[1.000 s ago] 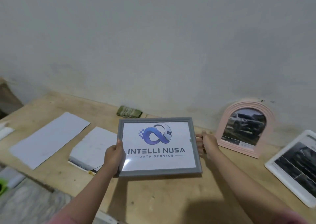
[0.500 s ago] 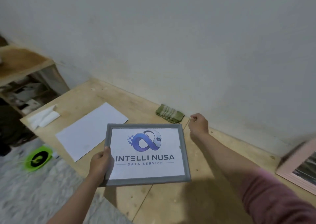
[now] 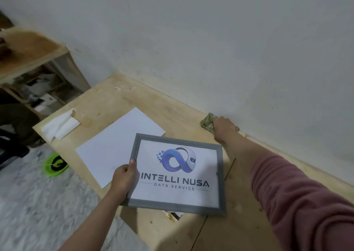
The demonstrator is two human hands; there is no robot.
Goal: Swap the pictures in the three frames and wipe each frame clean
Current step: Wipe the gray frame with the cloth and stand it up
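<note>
Fingers (image 3: 132,164) of the left hand (image 3: 122,180) curl round the left edge of the grey frame (image 3: 177,174) — thumb on the front, the rest hidden behind it. The frame is a slim grey rectangle in landscape, its glass over a white sheet printed with a blue-and-purple looped logo and the words "INTELLI NUSA DATA SERVICE". It is held over the near edge of the bench (image 3: 172,107), front side up, its upper left corner overlapping a blank white sheet (image 3: 118,145) that lies flat on the wood.

The right hand (image 3: 224,128) reaches out to the far edge of the bench, against the wall (image 3: 210,40), and is closed down over a green cloth (image 3: 206,122); its fingers are bunched on the cloth, though the fingertips are hidden. The arm stretches straight from the lower right, a pink sleeve (image 3: 298,203) covering it to mid-forearm.

At the left corner of the bench lies a crumpled white tissue (image 3: 59,126) — well apart from the frame.
</note>
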